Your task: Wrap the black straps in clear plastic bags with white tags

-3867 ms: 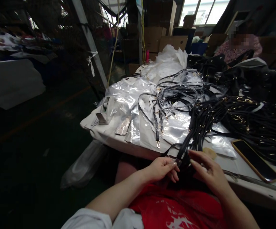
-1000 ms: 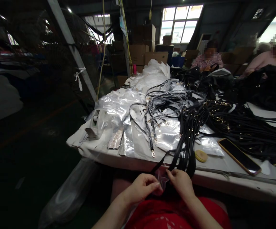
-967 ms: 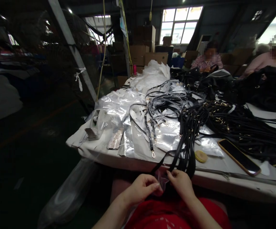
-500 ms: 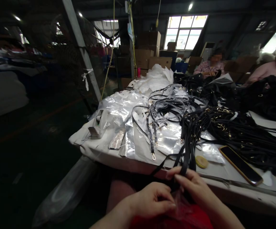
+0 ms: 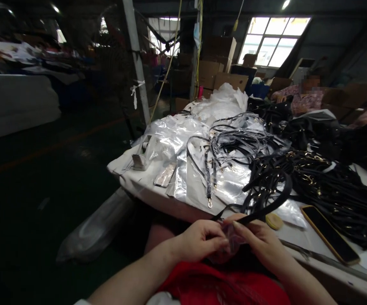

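Clear plastic (image 5: 232,238) and a black strap (image 5: 275,206), both held
The left hand (image 5: 206,241) pinches the clear plastic between its fingers, by the edge of the table (image 5: 148,181). The right hand (image 5: 261,238) has its fingers around the black strap, which loops up. Farther right lies a phone (image 5: 331,234).

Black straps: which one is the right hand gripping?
The strap arching in a broad loop from the right hand; most other straps lie heaped on the table.
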The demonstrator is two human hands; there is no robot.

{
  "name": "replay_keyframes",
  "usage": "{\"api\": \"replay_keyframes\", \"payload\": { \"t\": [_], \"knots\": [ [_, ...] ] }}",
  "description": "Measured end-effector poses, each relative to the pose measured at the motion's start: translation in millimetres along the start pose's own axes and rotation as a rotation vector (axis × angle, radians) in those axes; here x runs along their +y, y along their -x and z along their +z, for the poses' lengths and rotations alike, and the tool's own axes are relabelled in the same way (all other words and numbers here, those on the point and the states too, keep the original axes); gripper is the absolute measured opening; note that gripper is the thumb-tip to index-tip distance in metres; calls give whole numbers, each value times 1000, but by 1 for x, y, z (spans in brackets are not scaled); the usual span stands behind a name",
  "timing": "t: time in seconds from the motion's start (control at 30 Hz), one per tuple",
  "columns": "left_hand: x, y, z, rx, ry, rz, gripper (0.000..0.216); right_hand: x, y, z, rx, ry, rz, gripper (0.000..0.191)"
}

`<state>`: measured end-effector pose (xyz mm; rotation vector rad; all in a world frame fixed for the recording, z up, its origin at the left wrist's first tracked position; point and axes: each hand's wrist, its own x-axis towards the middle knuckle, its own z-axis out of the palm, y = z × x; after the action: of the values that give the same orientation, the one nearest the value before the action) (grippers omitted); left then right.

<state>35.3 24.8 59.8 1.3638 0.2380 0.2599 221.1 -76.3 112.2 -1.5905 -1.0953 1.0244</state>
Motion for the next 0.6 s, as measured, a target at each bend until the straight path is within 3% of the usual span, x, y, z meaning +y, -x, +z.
{"api": "replay_keyframes", "payload": {
  "t": [0.03,0.13,0.17,0.2,0.3,0.37,0.47,0.6],
  "knots": [
    [-4,-1,-1,13,22,-17,53,2,-5,-5,81,-25,3,37],
    [-12,-3,-3,68,23,-13,52,1,-17,-25,522,-122,-124,36],
    [-12,-5,-3,86,26,-5,52,1,-19,-27,589,-118,-160,36],
    [-12,-6,-2,103,31,0,53,0,-19,-27,570,-83,-161,37],
    [-10,-12,-1,142,11,-12,52,5,-16,-14,258,130,-33,38],
    [-9,-14,-4,177,-100,48,44,6,-11,-10,200,195,-28,42],
    [-13,-14,-16,265,-316,192,30,-1,-6,-23,401,175,-136,44],
    [-29,-13,-33,280,-381,161,26,-23,-1,-49,728,77,-248,36]
  ]
}}
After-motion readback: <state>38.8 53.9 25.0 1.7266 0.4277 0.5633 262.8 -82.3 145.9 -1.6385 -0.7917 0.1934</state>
